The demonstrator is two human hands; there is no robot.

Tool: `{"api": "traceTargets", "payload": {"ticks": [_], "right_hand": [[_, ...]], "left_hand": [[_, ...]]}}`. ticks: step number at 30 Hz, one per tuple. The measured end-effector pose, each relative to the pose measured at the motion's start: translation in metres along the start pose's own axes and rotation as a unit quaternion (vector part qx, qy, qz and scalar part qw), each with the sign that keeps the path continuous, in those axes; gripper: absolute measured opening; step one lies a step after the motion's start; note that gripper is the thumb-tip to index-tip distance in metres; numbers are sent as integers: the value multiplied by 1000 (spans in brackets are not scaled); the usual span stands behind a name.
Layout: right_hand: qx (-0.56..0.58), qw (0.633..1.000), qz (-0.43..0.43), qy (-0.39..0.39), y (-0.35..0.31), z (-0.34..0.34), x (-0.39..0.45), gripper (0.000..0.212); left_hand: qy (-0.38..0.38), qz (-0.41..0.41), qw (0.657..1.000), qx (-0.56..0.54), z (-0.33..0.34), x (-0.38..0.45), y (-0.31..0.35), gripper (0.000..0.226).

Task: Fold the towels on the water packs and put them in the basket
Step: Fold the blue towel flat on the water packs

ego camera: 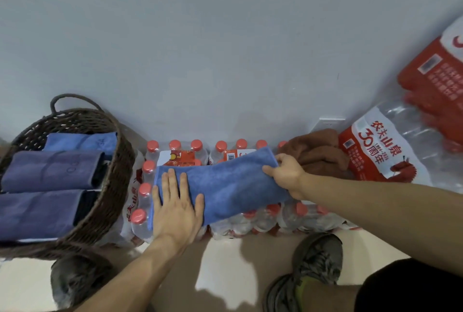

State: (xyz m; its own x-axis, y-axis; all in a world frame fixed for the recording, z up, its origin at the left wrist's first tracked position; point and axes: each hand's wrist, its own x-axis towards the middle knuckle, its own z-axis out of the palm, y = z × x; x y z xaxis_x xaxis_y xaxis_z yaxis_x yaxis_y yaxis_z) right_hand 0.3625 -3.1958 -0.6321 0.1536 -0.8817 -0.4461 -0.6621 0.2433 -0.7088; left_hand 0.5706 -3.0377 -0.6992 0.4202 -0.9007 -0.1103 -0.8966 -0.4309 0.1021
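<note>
A blue terry-cloth towel (225, 181), folded into a long strip, lies across the top of the shrink-wrapped packs of red-capped water bottles (175, 154) that stand on the floor against a pale wall. The left hand (176, 205) rests flat on the strip's left end with its fingers spread and straight, while the right hand (285, 174) pinches the strip's right end between thumb and curled fingers. A dark woven wicker basket (110, 186) sits just left of the packs with several folded blue and purple towels (52, 171) inside, and a crumpled brown towel (318, 154) lies on the packs just beyond the right hand.
</note>
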Motion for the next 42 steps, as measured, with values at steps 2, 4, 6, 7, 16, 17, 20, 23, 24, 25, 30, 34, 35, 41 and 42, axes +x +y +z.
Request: {"api": "traceTargets", "payload": {"ticks": [2,4,6,7,16,17,20,23,24,25,30,34,35,41,42], "right_hand": [[-40,999,-21,24,8,1,-2,15],[-62,996,-27,65,14,3,-5,17],[-82,992,-28,93,13,2,-5,24],[-98,990,-26,99,12,0,-4,28],[-267,954,-52,123,23,-48,10,33],[-275,951,-58,130,23,-53,10,32],[-281,946,-84,139,15,-59,10,28],[-249,953,-117,126,-5,-49,3,31],[-240,954,-139,115,-12,-42,-1,29],[-230,954,-166,99,-19,-33,-5,27],[-165,962,-217,-3,-41,26,-27,14],[-105,964,-173,-172,-49,62,-34,14],[-84,963,-163,-199,-50,66,-33,18],[-128,970,-199,-53,-47,60,-14,24],[-167,961,-216,-48,-44,55,-11,24]], "left_hand": [[5,-3,1000,4,0,2,1,80],[-2,-16,1000,1,1,5,5,75],[-14,-34,999,-12,1,8,12,74],[-22,-40,999,-18,0,10,17,74],[-1,143,985,-98,8,11,84,67],[-6,142,987,-81,12,10,89,66],[-15,123,992,-38,14,12,95,67],[-31,154,984,-86,5,17,92,67],[-21,163,972,-167,0,18,87,63],[5,154,948,-279,-8,17,83,51],[-125,-154,637,-745,-46,22,62,32],[-192,-188,613,-743,-50,28,39,43],[-169,-185,644,-722,-49,28,36,37],[-94,-154,781,-598,-36,31,15,21],[-83,-125,820,-552,-35,32,12,20]]}}
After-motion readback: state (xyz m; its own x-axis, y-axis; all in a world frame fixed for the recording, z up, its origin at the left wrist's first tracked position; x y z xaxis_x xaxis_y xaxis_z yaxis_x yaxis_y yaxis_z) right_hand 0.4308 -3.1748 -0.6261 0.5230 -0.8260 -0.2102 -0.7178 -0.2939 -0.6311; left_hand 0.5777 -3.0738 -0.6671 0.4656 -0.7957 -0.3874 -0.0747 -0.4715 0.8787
